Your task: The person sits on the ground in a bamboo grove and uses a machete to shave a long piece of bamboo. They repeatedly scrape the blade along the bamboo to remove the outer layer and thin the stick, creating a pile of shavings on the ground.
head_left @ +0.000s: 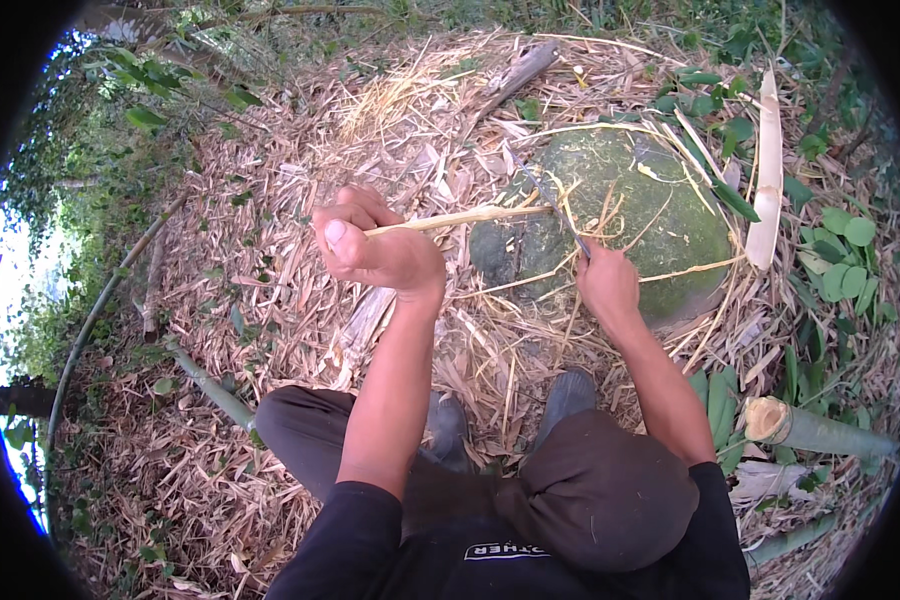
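My left hand [385, 245] is closed around one end of a pale bamboo strip [460, 217], which stretches rightward to the rock. My right hand [607, 287] grips a knife [567, 217]; its handle is mostly hidden in the fist, and its thin dark blade points up and to the left. The far end of the strip meets the blade over a mossy green boulder [670, 215]. Curly shavings [602, 215] lie on the boulder around the blade. Long thin strips also lie across the stone and along its edge.
A wide split bamboo piece [767, 180] lies right of the boulder. Cut bamboo poles [820, 430] rest at the lower right, another pole [210, 382] at the left. Dry leaf litter [280, 290] covers the ground. My boots [567, 395] stand before the boulder.
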